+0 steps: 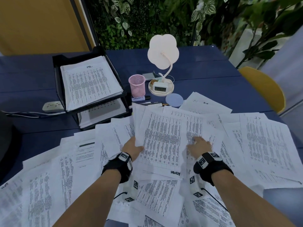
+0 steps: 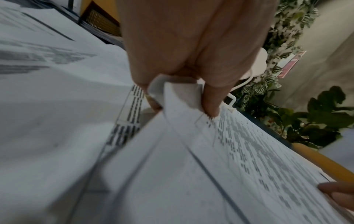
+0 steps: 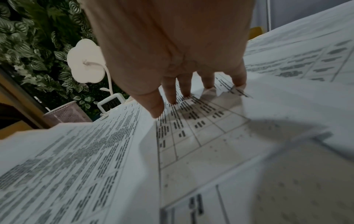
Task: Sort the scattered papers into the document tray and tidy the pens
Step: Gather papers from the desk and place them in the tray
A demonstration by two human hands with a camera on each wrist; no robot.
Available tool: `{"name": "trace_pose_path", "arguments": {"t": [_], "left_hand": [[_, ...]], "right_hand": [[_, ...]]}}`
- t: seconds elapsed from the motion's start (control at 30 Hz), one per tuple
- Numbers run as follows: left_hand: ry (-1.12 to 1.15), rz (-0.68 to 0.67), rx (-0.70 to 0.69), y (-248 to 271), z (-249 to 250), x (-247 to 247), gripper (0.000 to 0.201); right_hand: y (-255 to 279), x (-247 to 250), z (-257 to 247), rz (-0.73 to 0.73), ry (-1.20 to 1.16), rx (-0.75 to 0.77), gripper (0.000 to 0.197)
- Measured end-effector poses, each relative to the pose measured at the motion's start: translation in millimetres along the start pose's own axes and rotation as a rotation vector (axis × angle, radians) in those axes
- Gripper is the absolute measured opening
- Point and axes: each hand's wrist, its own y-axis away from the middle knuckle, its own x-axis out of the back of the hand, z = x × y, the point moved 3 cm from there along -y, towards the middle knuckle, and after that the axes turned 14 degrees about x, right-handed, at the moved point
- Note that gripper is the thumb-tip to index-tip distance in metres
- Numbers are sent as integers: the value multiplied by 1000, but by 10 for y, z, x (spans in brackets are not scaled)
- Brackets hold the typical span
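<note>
Printed papers (image 1: 265, 145) lie scattered over the near half of the blue table (image 1: 205, 66). My left hand (image 1: 133, 149) pinches the left edge of a small stack of sheets (image 1: 162, 138); in the left wrist view its thumb and fingers (image 2: 210, 104) clamp that edge (image 2: 182, 92). My right hand (image 1: 199, 145) lies on a table-printed sheet just right of the stack, fingers (image 3: 170, 94) straight and spread. A black two-tier document tray (image 1: 56, 66) at the back left holds papers (image 1: 90, 81). A marker (image 1: 141, 98) and pens (image 1: 154, 103) lie beside a pink mesh pen cup (image 1: 137, 85).
A white flower-shaped lamp with a clock base (image 1: 161, 86) and a round blue coaster (image 1: 174, 99) stand behind the papers. A power strip (image 1: 52, 106) sits left of the tray. A yellow chair (image 1: 265, 89) is at the right, and plants (image 1: 155, 18) line the back.
</note>
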Motion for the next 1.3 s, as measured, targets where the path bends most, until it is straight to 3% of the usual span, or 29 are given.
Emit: {"name": "trace_pose_path", "arguments": {"t": [0.17, 0.37, 0.47, 0.57, 0.7, 0.83, 0.93, 1.03, 1.13, 1.2, 1.3], "left_hand": [[222, -47, -75, 64, -75, 205, 46], [422, -117, -73, 18, -169, 412, 37], [336, -194, -19, -4, -222, 399, 44], [48, -243, 20, -55, -288, 285, 68], [-164, -223, 64, 25, -135, 206, 66], [-239, -184, 141, 15, -72, 197, 75], [-239, -143, 130, 20, -64, 218, 56], [-208, -58, 61, 25, -88, 217, 55], [-69, 14, 18, 48, -116, 231, 43], [-83, -14, 89, 52, -125, 208, 56], [-282, -182, 184, 81, -58, 110, 75]], "right_hand": [[33, 149, 63, 351, -307, -214, 70], [-3, 209, 59, 430, -722, -223, 60], [-8, 256, 18, 314, -672, -214, 53], [-31, 171, -45, 164, -624, -82, 36], [-25, 50, -240, 6, -437, 87, 31], [-16, 5, -353, -113, -347, 103, 36], [-28, 15, -378, -174, -345, 95, 23], [-54, 22, -356, -203, -362, 69, 6], [16, 56, -371, -172, -458, 7, 44], [65, 72, -421, -185, -411, 13, 66], [152, 46, -526, -216, -290, 74, 56]]}}
